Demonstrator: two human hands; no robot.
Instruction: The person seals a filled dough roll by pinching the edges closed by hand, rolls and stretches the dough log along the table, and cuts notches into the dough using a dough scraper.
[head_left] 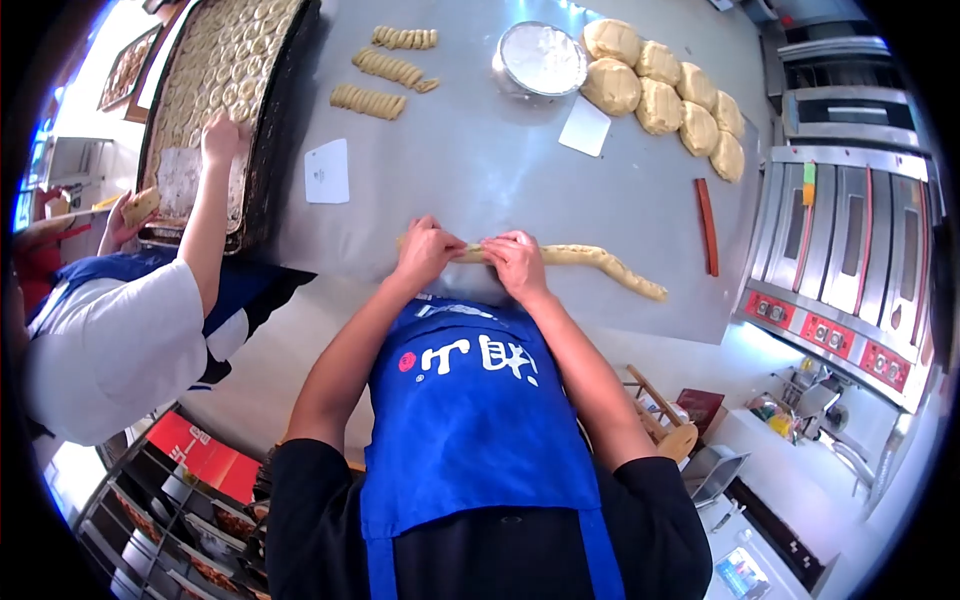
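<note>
A long rope of dough [590, 257] lies across the near side of the metal table, its right end bending toward the table's edge. My left hand [430, 250] is closed on the rope's left part, fingertips pinching it. Right beside it, my right hand [515, 263] pinches the same rope, thumbs and fingers of both hands nearly meeting. A seam or ridge runs along the top of the rope. The left tip is mostly covered by my left hand.
Several dough balls [658, 105] sit at the back right, near a bowl of white flour [541, 60]. White scrapers [327, 172], sliced dough rolls [368, 101] and a reddish-brown stick [707, 227] lie on the table [450, 150]. At left a co-worker's hand [220, 138] reaches over a filled baking tray [265, 150].
</note>
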